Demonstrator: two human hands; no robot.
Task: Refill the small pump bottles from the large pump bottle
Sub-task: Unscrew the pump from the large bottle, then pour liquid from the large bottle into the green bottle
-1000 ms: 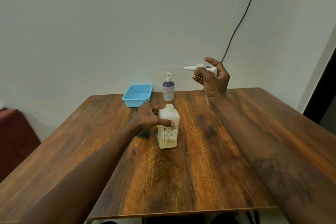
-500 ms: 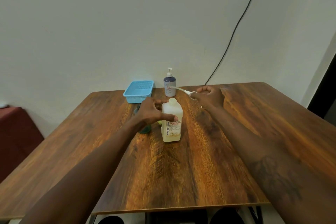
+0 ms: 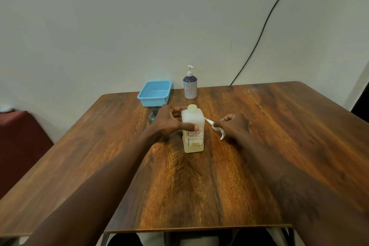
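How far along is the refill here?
Done: the pump is out of the large bottle, whose neck stands open. In hand: the left hand grips that bottle; the right hand holds the pump low beside it. Left: the pouring; a small bottle behind the left hand is mostly hidden, and the purple pump bottle by the wall has its pump on.
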